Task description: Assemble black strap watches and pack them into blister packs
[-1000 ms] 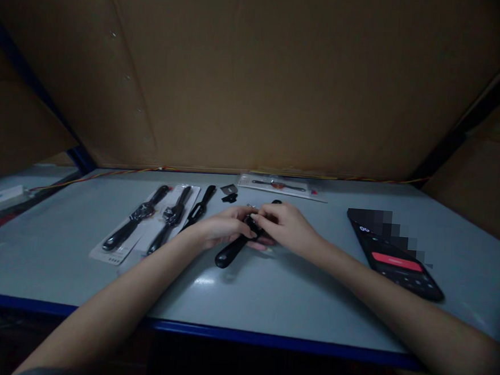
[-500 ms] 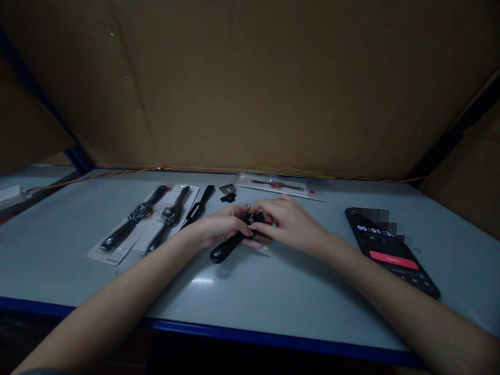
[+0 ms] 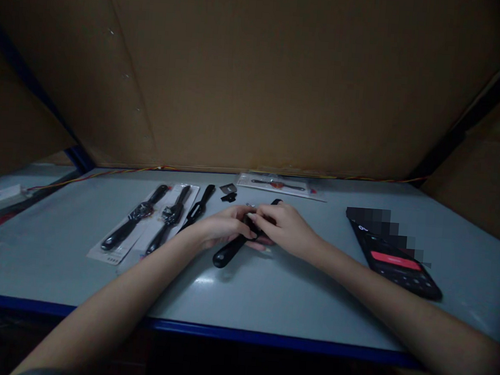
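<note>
I've got the black watch (image 3: 228,252) between both hands, its long strap running down and left toward me, with the far tip just showing past the right hand. My left hand (image 3: 225,227) curls around the middle of the watch from one side, and my right hand (image 3: 285,229) closes on it from the other, both narrow and holding it, fingertips nearly meeting. Those fingers hide the watch's middle, so from here I can't tell how that part stands. Two more black watches (image 3: 136,217) lie on white backing cards (image 3: 112,253) to the left, and a loose black strap (image 3: 200,203) sits just beyond the cards. Near the far edge are a small black piece (image 3: 229,197) and a sealed watch pack (image 3: 276,185) with a red mark. To the right, a phone (image 3: 399,261) shows a red button, its upper screen blurred out. All of it sits on a grey table (image 3: 267,303), with a cardboard wall (image 3: 257,79) behind and a thin wire (image 3: 105,174) along the back. The light is dim.
</note>
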A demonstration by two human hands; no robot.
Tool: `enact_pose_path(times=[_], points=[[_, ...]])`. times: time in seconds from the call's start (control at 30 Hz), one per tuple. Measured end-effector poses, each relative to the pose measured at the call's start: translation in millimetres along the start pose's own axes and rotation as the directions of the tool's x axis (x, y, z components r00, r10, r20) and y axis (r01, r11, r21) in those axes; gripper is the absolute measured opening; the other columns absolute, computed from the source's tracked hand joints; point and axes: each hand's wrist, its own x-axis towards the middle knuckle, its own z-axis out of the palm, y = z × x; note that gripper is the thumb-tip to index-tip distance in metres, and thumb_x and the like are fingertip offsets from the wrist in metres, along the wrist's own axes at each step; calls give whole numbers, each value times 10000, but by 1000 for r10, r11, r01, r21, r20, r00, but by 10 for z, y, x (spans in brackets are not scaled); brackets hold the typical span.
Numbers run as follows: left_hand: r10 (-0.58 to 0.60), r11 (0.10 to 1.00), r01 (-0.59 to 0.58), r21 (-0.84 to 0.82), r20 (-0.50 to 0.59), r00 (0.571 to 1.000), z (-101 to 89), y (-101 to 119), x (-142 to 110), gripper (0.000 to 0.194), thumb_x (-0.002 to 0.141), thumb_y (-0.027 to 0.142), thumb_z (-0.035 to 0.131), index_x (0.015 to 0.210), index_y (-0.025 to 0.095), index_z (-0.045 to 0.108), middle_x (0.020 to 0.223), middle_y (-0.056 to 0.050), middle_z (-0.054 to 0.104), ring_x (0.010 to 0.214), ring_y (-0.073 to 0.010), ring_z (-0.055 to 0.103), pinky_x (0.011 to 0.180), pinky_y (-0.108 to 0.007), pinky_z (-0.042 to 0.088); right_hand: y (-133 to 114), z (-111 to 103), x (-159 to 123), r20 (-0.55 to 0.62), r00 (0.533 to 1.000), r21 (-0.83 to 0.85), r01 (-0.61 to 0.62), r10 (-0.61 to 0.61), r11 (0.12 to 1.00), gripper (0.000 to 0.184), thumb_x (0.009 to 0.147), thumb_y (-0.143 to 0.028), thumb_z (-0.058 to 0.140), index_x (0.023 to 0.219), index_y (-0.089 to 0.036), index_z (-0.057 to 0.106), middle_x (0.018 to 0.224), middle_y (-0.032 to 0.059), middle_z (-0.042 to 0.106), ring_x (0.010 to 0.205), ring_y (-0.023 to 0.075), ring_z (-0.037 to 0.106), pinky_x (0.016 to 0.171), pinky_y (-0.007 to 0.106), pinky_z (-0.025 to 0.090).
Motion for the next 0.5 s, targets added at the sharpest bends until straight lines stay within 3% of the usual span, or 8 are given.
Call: enact_pose_path(times=[0.07, 0.13, 0.23, 0.3, 0.4, 0.5], points=[[-7, 1000, 7, -3, -13, 1000, 2, 7, -3, 538, 588, -66, 525, 1100, 96, 501, 992, -118, 640, 897, -242, 651, 810, -405, 512, -19, 2, -4, 31, 993, 114, -116, 113, 987, 332, 876, -294, 401, 585, -172, 504, 521, -18, 480, 515, 107, 425, 523, 248, 243], [-12, 1000, 12, -13, -17, 1000, -2, 15, -3, 545, 590, -65, 522, 1109, 100, 490, 1028, -125, 630, 896, -240, 652, 818, -410, 509, -16, -29, -8, 29, 990, 150, -142, 139, 978, 311, 860, -315, 426, 593, -174, 501, 516, -24, 472, 504, 106, 420, 501, 245, 234], [-7, 1000, 7, -27, -19, 1000, -14, 24, 1, 508, 596, -60, 521, 1079, 93, 489, 1045, -136, 619, 890, -233, 652, 820, -402, 510, 18, -110, -10, -15, 1000, 76, -22, 23, 997, 156, 807, -331, 528, 776, -181, 554, 546, -39, 493, 518, 110, 428, 523, 240, 257], [-2, 1000, 1, -28, -32, 999, -24, 25, 5, 472, 591, -64, 525, 1038, 85, 495, 1017, -137, 623, 879, -230, 654, 820, -399, 510, 44, -159, -7, 14, 994, 1, 104, -104, 995, 143, 796, -304, 552, 877, -187, 555, 575, -41, 515, 541, 114, 437, 581, 249, 286], [-11, 999, 8, -33, -78, 997, -39, 19, 9, 478, 581, -77, 535, 1026, 89, 484, 959, -116, 630, 849, -230, 661, 824, -410, 507, 67, -195, -2, 68, 972, -101, 231, -224, 968, 108, 831, -276, 517, 884, -189, 554, 634, -21, 560, 597, 125, 458, 673, 279, 295], [-12, 999, 9, -42, -73, 997, -39, 14, 5, 528, 589, -78, 542, 1080, 103, 466, 960, -106, 627, 846, -231, 663, 830, -428, 504, 66, -175, 3, 66, 969, -172, 247, -239, 954, 133, 861, -294, 486, 829, -185, 555, 680, -1, 588, 638, 136, 479, 698, 292, 289]])
